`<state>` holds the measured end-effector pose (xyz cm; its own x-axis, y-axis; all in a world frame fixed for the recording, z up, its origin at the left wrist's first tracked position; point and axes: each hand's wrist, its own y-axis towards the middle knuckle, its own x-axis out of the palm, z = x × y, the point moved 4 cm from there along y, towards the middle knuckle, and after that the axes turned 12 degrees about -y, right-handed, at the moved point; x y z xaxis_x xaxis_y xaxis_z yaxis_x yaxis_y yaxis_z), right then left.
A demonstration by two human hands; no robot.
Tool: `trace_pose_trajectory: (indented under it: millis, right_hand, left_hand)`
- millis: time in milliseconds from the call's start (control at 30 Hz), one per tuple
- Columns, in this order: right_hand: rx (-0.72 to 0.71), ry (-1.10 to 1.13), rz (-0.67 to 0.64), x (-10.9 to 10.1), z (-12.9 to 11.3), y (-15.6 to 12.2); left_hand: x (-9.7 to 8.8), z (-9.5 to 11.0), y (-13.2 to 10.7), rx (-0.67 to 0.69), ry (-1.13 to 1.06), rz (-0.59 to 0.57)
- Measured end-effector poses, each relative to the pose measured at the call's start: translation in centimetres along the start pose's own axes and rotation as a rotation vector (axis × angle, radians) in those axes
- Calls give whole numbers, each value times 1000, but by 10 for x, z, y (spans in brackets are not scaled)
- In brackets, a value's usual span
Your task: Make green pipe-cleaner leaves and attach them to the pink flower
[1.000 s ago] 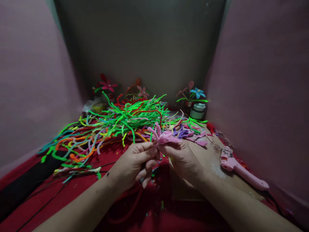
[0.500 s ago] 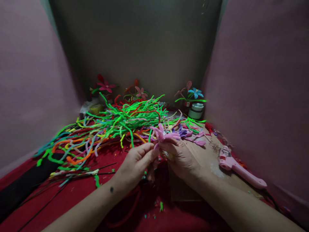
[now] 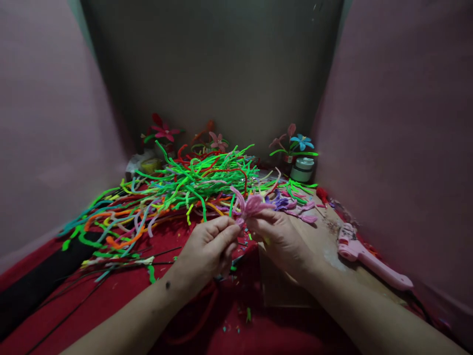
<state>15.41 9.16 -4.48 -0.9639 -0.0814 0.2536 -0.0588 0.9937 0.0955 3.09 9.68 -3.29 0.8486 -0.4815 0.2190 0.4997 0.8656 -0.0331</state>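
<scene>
A pink pipe-cleaner flower (image 3: 249, 205) is held up between both hands above the red cloth (image 3: 121, 296). My left hand (image 3: 207, 249) pinches its base from the left, fingers curled. From the right, my right hand (image 3: 281, 239) grips the same base with closed fingers. The petals point up and outward above the fingertips. Just behind the flower lies a big heap of loose pipe cleaners (image 3: 177, 190), mostly green, with orange, red and lilac ones.
A pink glue gun (image 3: 364, 256) lies on a brown board (image 3: 318, 246) at the right. Finished flowers (image 3: 164, 130) and a blue flower (image 3: 301, 142) stand at the back beside a small jar (image 3: 302, 169). Pink walls close in on both sides.
The hands have turned the pink flower a little; its petals are bunched closer together. The hands stay in about the same place.
</scene>
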Motion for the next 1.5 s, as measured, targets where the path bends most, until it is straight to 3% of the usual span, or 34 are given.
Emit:
trace_pose_trajectory:
  millis: [67, 233, 367, 433, 500, 667, 767, 1000, 1167, 1500]
  right_hand:
    - [38, 52, -11, -1, 5, 2]
    - [57, 221, -197, 2, 15, 4]
    - [58, 242, -224, 2, 19, 3]
    - [50, 235, -174, -1, 21, 4]
    - [38, 229, -94, -4, 26, 6]
    - [6, 194, -1, -3, 31, 8]
    - [-45, 191, -22, 1, 27, 7]
    - [-31, 166, 49, -6, 37, 14]
    - [-60, 142, 27, -9, 43, 19]
    - [-45, 183, 18, -11, 41, 18]
  left_hand:
    - [3, -2, 1, -56, -158, -64]
    - [8, -12, 4, -153, -521, -271]
    - [13, -18, 5, -208, -610, -402]
    - [12, -19, 7, -179, -489, -343]
    - [8, -18, 8, -90, -235, -221]
    - [-2, -5, 5, 351, 469, 86]
    - [-1, -2, 3, 470, 578, 117]
    - [2, -14, 10, 140, 150, -1]
    - [3, -21, 16, 95, -94, -116]
    - [6, -25, 20, 53, -320, -230]
